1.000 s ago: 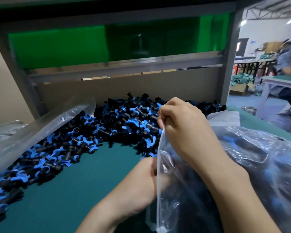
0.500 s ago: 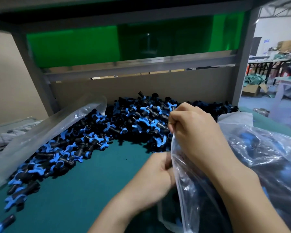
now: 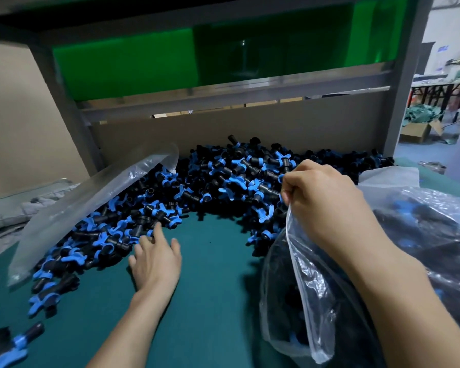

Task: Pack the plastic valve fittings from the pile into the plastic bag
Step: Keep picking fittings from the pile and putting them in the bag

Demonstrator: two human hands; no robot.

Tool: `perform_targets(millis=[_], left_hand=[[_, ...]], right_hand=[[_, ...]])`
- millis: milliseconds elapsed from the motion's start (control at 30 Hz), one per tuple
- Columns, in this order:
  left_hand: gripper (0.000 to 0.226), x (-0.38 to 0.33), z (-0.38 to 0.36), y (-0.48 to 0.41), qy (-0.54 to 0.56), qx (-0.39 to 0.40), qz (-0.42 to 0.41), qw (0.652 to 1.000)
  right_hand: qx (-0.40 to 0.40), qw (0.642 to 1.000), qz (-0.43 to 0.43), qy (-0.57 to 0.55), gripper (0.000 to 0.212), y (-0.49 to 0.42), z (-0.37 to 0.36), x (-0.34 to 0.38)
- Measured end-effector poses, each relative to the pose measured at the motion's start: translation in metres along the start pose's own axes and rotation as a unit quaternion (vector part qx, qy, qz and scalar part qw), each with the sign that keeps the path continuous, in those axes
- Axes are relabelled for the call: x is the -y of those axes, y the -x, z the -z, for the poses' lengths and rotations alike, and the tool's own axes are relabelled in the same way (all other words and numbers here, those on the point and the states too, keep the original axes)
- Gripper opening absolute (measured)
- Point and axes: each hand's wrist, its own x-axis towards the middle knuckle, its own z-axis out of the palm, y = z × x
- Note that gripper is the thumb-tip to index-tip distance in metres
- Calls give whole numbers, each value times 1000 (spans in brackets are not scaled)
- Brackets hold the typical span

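Note:
A big pile of black valve fittings with blue handles [image 3: 223,181] curves across the back and left of the green table [image 3: 210,274]. My right hand [image 3: 319,200] pinches the top edge of a clear plastic bag [image 3: 303,301] and holds it up; dark fittings show inside it. My left hand [image 3: 154,258] lies over the table with fingers spread, its fingertips at the near edge of the pile, holding nothing.
A stack of flat clear bags [image 3: 91,205] lies slanted over the pile's left side. A filled bag of fittings [image 3: 430,235] sits at the right behind my right arm. A grey frame with a cardboard back wall [image 3: 250,128] closes the far side.
My left hand has let go of the bag's edge and moved left and forward to the pile. My right hand still holds the bag's rim. The view has shifted left.

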Motion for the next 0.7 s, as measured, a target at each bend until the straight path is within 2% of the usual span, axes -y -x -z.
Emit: perform_targets(millis=[200,333,433,533,633,700], left_hand=[[44,1,1,-26,-34,-9,52,998],[25,3,1,-23,32,-48,62,996],[20,8,5,-8,124,-112,38,985],[12,13,9,12,264,-144,5,954],[11,15,13,29,451,-98,9,887],[17,15,15,37,508,-64,8,859]], right_hand=[[-9,1000,4,-5,32,0,-3,-1],[-11,1000,6,-15,34,0,-2,-2],[-11,1000,6,-23,37,0,-2,-2],[-9,1000,6,-24,36,1,0,-2],[-4,1000,5,-25,35,0,0,-1],[0,1000,3,-20,36,0,0,-1]])
